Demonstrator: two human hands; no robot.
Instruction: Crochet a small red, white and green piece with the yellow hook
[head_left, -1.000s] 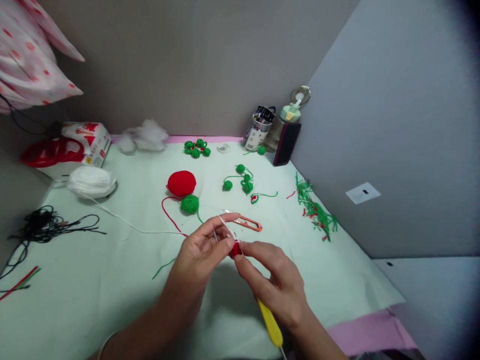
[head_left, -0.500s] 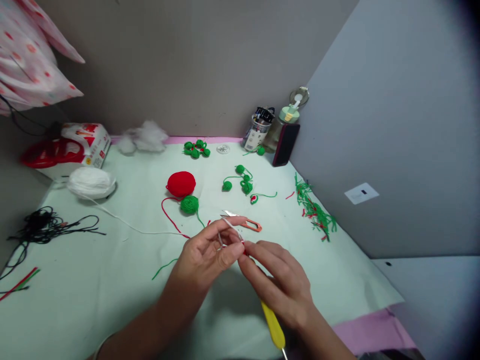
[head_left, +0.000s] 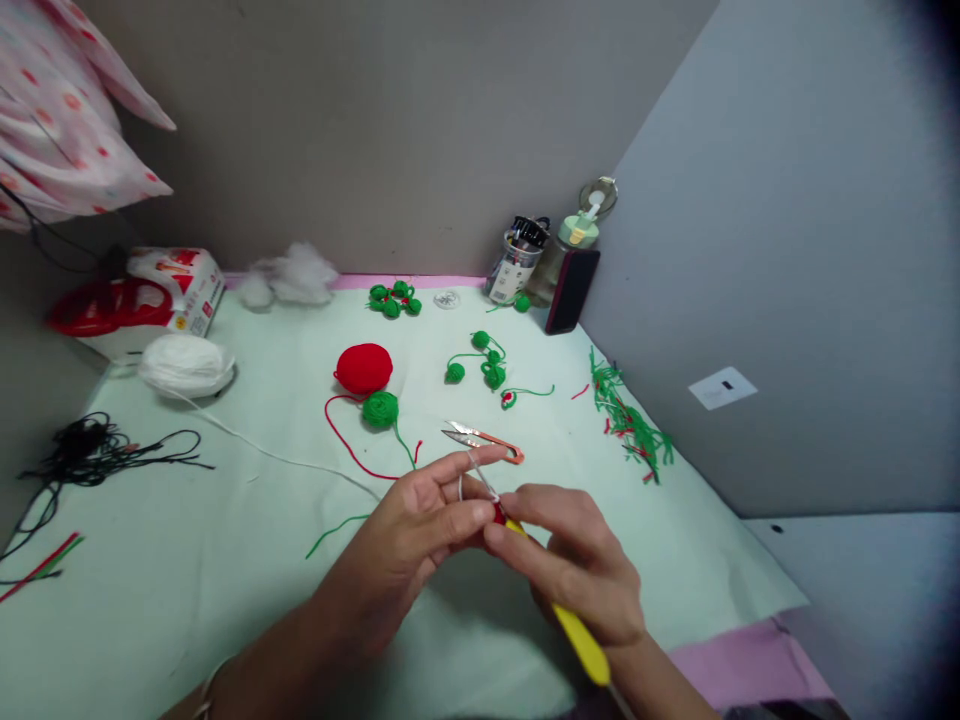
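My left hand (head_left: 427, 520) pinches a small red crochet piece (head_left: 499, 514) between thumb and fingers, with white yarn (head_left: 472, 470) looped over the raised index finger. My right hand (head_left: 577, 565) is closed round a yellow-handled crochet hook (head_left: 581, 640), its tip at the red piece. The white strand trails left across the pale green mat (head_left: 225, 560) to a white yarn ball (head_left: 186, 366). Orange thread snips (head_left: 486, 440) lie just beyond my fingers. A red yarn ball (head_left: 364, 367) and a green yarn ball (head_left: 380, 409) sit further back.
Small green crocheted balls (head_left: 392, 298) and more green pieces (head_left: 487, 362) lie toward the back. A jar of tools (head_left: 516, 262), a bottle (head_left: 574, 240) and a dark phone (head_left: 572, 290) stand in the back corner. Green yarn scraps (head_left: 630, 420) lie right, black cord (head_left: 90, 450) left, stuffing (head_left: 292, 275) behind.
Both hands have shifted slightly right and toward me. The right hand has tilted, so the yellow handle now points lower right. The snips are now uncovered.
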